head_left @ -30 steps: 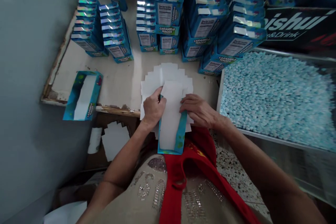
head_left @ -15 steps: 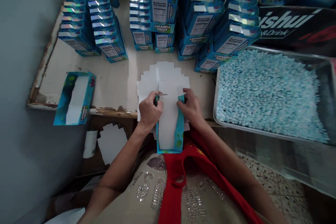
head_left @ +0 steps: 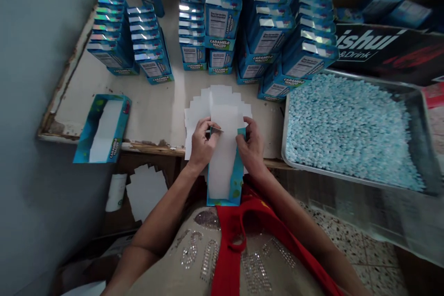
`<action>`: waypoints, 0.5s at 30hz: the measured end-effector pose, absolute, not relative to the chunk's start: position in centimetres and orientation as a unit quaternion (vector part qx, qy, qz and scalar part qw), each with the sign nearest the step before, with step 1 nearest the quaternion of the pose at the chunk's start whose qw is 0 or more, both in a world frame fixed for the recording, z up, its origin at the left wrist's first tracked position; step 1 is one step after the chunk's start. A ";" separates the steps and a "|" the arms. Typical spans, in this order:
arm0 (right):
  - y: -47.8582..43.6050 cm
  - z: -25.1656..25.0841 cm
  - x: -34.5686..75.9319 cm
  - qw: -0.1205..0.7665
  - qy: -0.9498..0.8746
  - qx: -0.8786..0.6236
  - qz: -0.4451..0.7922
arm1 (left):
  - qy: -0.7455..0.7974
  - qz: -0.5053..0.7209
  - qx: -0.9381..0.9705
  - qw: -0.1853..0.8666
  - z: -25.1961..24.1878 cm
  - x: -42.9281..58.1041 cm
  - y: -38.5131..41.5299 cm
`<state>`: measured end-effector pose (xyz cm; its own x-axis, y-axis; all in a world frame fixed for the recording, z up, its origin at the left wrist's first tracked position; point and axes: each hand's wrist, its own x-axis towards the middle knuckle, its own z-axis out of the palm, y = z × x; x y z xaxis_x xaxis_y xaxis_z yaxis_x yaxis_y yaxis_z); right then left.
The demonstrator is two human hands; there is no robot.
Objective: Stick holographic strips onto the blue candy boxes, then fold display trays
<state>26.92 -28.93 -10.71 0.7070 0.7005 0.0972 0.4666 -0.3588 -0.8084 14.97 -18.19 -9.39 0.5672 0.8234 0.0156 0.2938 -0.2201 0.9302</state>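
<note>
A blue cardboard box [head_left: 237,184], white inside and open at its far end, lies between my hands over the table's front edge. My left hand [head_left: 204,144] is closed on the box's far left corner, with a small flap pinched at the fingertips. On the other side, my right hand [head_left: 252,144] grips the far right corner, thumb inside the wall and fingers outside. Beneath the box rests a stack of flat white card blanks [head_left: 197,106] with stepped edges. To the left, a formed blue tray box [head_left: 83,136] sits partly over the table edge.
Several rows of filled blue candy boxes [head_left: 222,23] stand along the back of the table [head_left: 152,115]. At right is a metal tray [head_left: 326,174] of pale blue candies [head_left: 347,125], before a black carton [head_left: 374,48]. A white cup [head_left: 116,192] and more blanks [head_left: 147,189] lie below left.
My left fingers have shifted slightly on the flap, which now tilts more. Both hands still grip the box's far corners. The whole view has shifted a little.
</note>
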 end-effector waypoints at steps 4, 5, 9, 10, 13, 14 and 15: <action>-29.1 -10.2 26.6 0.373 -0.417 -0.825 0.075 | 0.335 0.213 0.780 0.484 -9.8 14.9 -17.0; -29.1 -10.0 26.6 0.344 -0.435 -0.830 0.067 | 0.329 0.200 0.789 0.479 -9.9 15.1 -16.9; -29.0 -9.7 26.9 0.258 -0.462 -0.844 0.088 | 0.324 0.183 0.808 0.456 -10.0 15.7 -17.3; -29.0 -9.9 27.2 0.266 -0.463 -0.840 0.100 | 0.327 0.184 0.809 0.453 -10.0 15.7 -17.6; -29.1 -10.6 27.9 0.327 -0.466 -0.813 0.119 | 0.332 0.183 0.819 0.430 -9.8 15.6 -18.0; -29.1 -10.8 28.1 0.343 -0.468 -0.806 0.118 | 0.335 0.183 0.825 0.418 -9.8 15.5 -18.1; -29.1 -11.0 28.2 0.354 -0.470 -0.801 0.116 | 0.340 0.185 0.829 0.405 -9.8 15.3 -18.1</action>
